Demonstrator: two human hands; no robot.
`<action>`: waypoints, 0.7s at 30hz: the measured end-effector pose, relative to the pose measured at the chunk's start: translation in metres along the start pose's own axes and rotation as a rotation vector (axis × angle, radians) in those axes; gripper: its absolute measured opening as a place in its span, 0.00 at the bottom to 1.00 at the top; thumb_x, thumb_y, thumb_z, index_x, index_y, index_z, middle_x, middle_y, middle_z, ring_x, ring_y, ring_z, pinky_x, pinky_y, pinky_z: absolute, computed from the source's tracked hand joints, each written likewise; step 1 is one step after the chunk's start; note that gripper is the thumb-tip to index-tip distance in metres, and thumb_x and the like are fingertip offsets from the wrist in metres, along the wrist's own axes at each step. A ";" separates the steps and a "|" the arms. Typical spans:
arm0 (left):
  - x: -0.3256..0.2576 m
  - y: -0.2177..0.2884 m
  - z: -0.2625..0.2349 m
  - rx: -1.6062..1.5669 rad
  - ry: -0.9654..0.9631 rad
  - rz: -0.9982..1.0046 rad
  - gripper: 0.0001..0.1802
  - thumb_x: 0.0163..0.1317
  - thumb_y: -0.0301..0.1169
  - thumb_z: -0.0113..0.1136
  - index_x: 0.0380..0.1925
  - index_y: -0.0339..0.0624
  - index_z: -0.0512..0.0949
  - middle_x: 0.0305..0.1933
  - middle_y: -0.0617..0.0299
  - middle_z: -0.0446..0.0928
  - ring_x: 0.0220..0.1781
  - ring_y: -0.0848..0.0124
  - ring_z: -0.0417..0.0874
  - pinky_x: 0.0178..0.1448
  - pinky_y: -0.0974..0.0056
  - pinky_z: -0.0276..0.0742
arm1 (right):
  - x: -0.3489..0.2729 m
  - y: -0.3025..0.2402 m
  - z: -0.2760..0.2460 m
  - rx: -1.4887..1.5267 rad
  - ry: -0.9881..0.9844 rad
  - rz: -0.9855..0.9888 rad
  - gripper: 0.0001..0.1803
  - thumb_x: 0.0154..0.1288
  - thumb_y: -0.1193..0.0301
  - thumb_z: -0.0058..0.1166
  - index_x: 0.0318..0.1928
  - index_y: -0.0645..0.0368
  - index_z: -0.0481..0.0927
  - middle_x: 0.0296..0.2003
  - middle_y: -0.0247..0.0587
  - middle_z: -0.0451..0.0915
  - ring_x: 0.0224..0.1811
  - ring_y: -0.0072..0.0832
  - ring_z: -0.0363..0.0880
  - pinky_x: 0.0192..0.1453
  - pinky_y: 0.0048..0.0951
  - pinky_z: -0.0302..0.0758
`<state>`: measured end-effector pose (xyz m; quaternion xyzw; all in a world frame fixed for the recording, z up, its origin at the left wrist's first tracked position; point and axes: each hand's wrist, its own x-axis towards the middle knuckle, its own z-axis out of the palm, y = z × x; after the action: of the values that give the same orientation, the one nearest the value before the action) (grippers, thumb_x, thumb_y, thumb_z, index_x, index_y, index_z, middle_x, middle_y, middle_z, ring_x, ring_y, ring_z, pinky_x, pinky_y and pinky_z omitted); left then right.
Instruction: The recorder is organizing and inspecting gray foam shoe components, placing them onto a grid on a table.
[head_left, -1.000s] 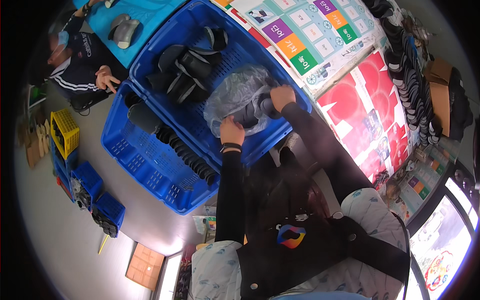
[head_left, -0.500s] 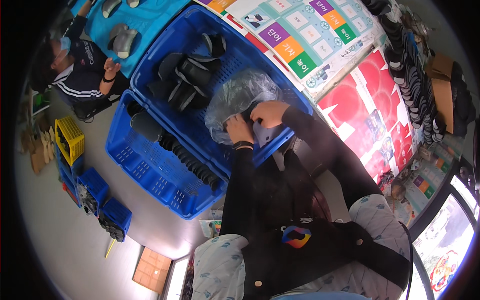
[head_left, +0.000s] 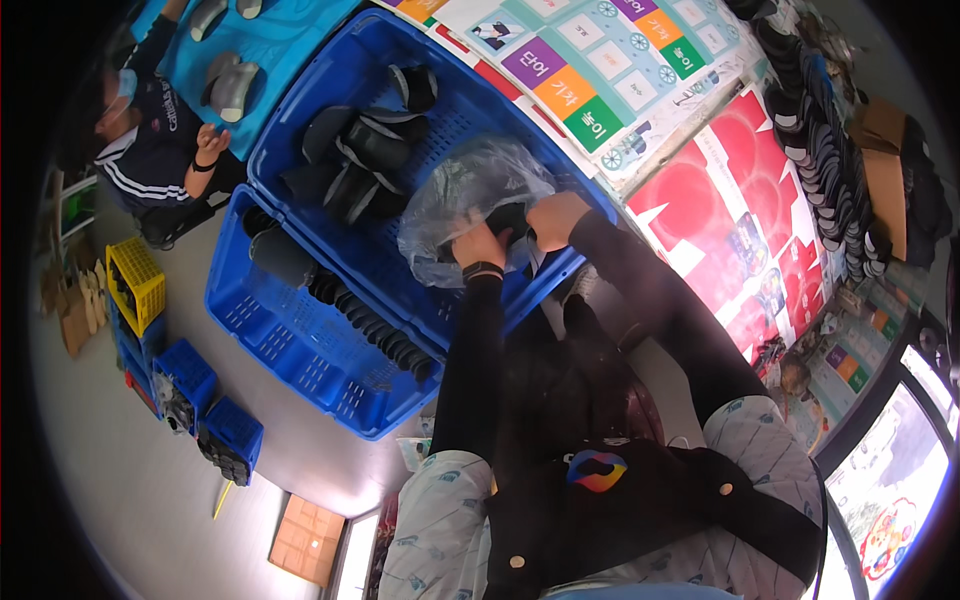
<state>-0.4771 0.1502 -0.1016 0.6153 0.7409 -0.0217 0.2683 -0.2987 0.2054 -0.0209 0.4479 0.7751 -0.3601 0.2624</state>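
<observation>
A crumpled clear plastic bag (head_left: 465,180) lies in the near right end of a large blue crate (head_left: 330,60). My left hand (head_left: 480,246) is closed on the bag's near edge, beside a dark piece (head_left: 508,219) at its mouth. Just right of that piece, my right hand (head_left: 557,220) is closed, its fingertips turned inward. A sliver of a pale grey, flat thing (head_left: 537,262) shows under the right hand; whether the fingers grip it is hidden. Several dark grey curved pieces (head_left: 375,145), like shoe uppers, lie loose farther back in the crate.
A second blue crate (head_left: 330,355) on the left holds a row of stacked dark pieces (head_left: 355,315). Printed boards (head_left: 690,195) cover a surface at right, beside stacked dark pieces (head_left: 800,150). A co-worker (head_left: 150,140) sits by a blue-covered table (head_left: 270,60) at far left.
My right hand has moved slightly right, away from the left. More of the dark piece shows between them, and less of the pale grey thing. The view has shifted slightly.
</observation>
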 end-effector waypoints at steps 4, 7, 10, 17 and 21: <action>-0.007 0.031 0.004 0.069 -0.110 0.045 0.32 0.47 0.51 0.76 0.48 0.47 0.77 0.54 0.47 0.76 0.60 0.49 0.75 0.62 0.44 0.70 | -0.044 0.023 -0.003 0.179 0.228 0.019 0.15 0.50 0.66 0.57 0.39 0.54 0.85 0.33 0.49 0.85 0.41 0.50 0.84 0.45 0.48 0.79; -0.021 0.049 0.005 0.124 0.064 0.198 0.28 0.47 0.48 0.76 0.45 0.48 0.79 0.57 0.49 0.74 0.64 0.47 0.72 0.62 0.47 0.68 | -0.103 0.030 -0.014 0.402 0.402 0.064 0.15 0.49 0.65 0.59 0.39 0.56 0.83 0.32 0.51 0.84 0.39 0.51 0.84 0.42 0.48 0.78; -0.027 0.052 0.018 0.193 0.263 0.434 0.26 0.47 0.47 0.76 0.43 0.49 0.78 0.59 0.48 0.73 0.65 0.47 0.70 0.60 0.47 0.69 | -0.151 0.040 -0.007 0.637 0.435 0.040 0.16 0.54 0.65 0.61 0.43 0.57 0.81 0.31 0.52 0.83 0.36 0.51 0.83 0.41 0.46 0.76; -0.028 0.030 0.031 0.027 -0.068 0.136 0.18 0.56 0.42 0.69 0.37 0.41 0.80 0.45 0.49 0.83 0.50 0.49 0.84 0.58 0.45 0.75 | -0.208 0.036 0.013 0.868 0.481 0.183 0.14 0.68 0.66 0.57 0.50 0.59 0.79 0.33 0.56 0.82 0.37 0.48 0.82 0.43 0.39 0.77; -0.034 0.006 -0.006 -0.069 -0.009 0.072 0.19 0.58 0.40 0.65 0.44 0.38 0.81 0.44 0.44 0.83 0.50 0.44 0.84 0.54 0.46 0.80 | -0.225 0.024 0.030 1.047 0.748 0.103 0.15 0.70 0.67 0.59 0.52 0.62 0.80 0.34 0.51 0.83 0.37 0.37 0.84 0.45 0.34 0.77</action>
<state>-0.4704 0.1238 -0.0802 0.6319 0.7174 0.0105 0.2933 -0.1713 0.0764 0.1176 0.6487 0.5133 -0.4971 -0.2617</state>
